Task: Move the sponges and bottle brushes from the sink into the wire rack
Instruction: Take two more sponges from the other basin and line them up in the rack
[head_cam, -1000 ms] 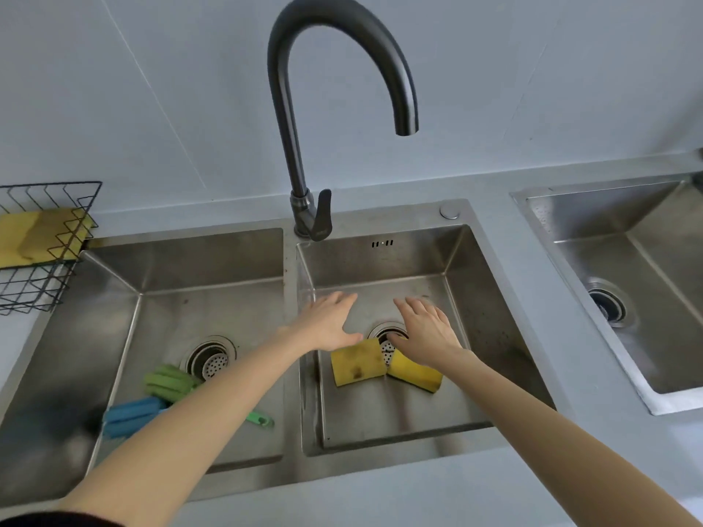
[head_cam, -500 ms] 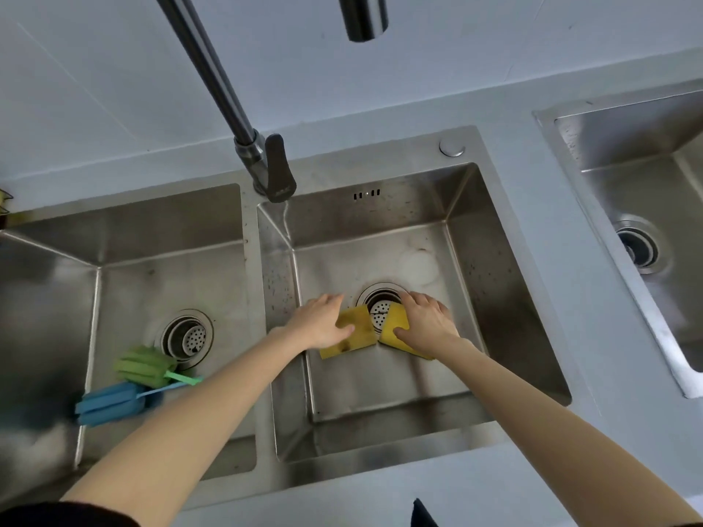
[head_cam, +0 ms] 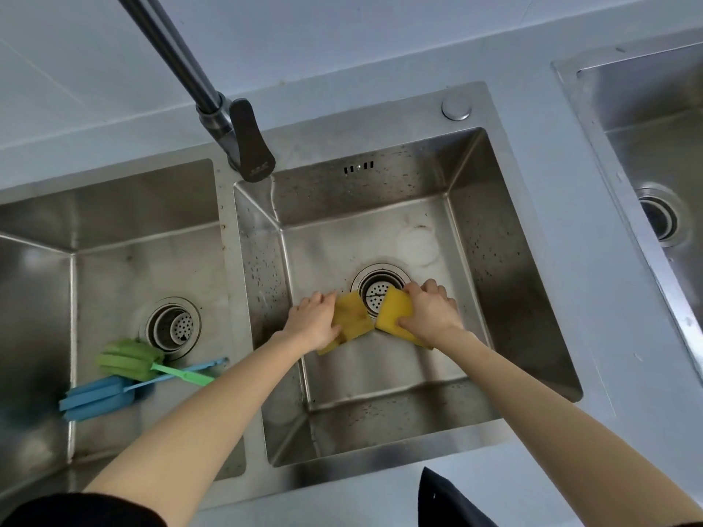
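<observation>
Grey countertop (head_cam: pixel 551 241) with a steel double sink, black faucet (head_cam: pixel 243 138) at the divider, wall behind. A third basin (head_cam: pixel 654 154) sits apart on the right edge.

Counts: 2 yellow sponges, 2 bottle brushes, 2 hands, 3 basins and 3 drains in view.

Both sponges lie on the floor of the right basin (head_cam: pixel 506 230), just beside its drain (head_cam: pixel 380 290). The left hand (head_cam: pixel 315 321) grips the left sponge (head_cam: pixel 352 317), thumb curled over the near edge and fingers wrapped round the far edge. The right hand (head_cam: pixel 431 315) grips the right sponge (head_cam: pixel 393 311), fingers curled over the top and thumb pressing the near side. The 2 sponges touch or nearly touch at their inner corners. Cannot tell if either one is lifted off the steel yet.

The green brush (head_cam: pixel 131 359) and blue brush (head_cam: pixel 97 397) lie in the left basin (head_cam: pixel 114 207), near its drain (head_cam: pixel 173 329), handles crossing and pointing right. Neither hand is near them.

Progress: early, by judgement. All 4 items in view are inside the sink, none delivered as far as this view shows. The wire rack is out of frame, so its contents cannot be checked. The step in hand looks like the grasp on both sponges. Left to do: lift and carry the 2 sponges to the rack, then go to the left basin for the 2 brushes. The sponges look soft and probably wet, so they may drip on the way.
</observation>
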### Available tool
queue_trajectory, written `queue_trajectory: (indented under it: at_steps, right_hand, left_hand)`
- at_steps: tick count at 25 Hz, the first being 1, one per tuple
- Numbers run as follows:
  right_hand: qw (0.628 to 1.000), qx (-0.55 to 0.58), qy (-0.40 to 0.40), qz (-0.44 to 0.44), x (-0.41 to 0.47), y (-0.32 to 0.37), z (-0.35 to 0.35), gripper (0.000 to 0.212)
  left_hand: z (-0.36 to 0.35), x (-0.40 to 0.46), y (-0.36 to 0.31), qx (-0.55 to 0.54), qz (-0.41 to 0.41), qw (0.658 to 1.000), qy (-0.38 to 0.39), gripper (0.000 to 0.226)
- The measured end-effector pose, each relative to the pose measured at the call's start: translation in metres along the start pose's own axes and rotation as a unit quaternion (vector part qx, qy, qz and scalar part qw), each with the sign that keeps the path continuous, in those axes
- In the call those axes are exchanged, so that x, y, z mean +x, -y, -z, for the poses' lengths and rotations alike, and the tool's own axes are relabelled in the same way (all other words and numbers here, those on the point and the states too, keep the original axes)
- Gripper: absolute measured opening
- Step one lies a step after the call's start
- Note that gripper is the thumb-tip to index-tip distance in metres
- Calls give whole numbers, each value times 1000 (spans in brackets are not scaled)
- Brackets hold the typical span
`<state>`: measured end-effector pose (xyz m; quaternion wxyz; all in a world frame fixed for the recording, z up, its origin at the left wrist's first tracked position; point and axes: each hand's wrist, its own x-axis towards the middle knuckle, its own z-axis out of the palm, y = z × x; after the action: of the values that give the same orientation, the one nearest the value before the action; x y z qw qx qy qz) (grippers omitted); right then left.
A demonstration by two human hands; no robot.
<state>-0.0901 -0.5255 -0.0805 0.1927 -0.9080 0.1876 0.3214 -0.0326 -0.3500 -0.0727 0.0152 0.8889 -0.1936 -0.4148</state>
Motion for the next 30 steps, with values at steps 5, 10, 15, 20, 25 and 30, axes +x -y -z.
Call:
queue_trajectory:
  at_steps: [5, 10, 15, 20, 25, 30]
  right_hand:
    - [999, 31, -26, 5, -8, -2, -4, 57]
    - [989, 117, -90, 2, -22, -2, 2, 49]
    - [970, 189, -154, -3, -40, 0, 25, 47]
    - [950, 227, -214, 10, -64, 12, 51, 46]
    - [931, 267, -245, 34, -90, 35, 65, 46]
    - [907, 339, -244, 61, -114, 69, 71, 45]
  left_hand:
    - [-3, -6, 5, -34, 16, 999, -10, 57]
    - [5, -19, 10, -97, 19, 994, -49, 53]
    - [25, -37, 8, -126, -11, 984, -127, 49]
    - [40, -64, 10, -180, -39, 958, -218, 47]
    - [50, -96, 21, -218, -61, 926, -302, 44]
    - [58, -127, 45, -270, -73, 893, -353, 46]
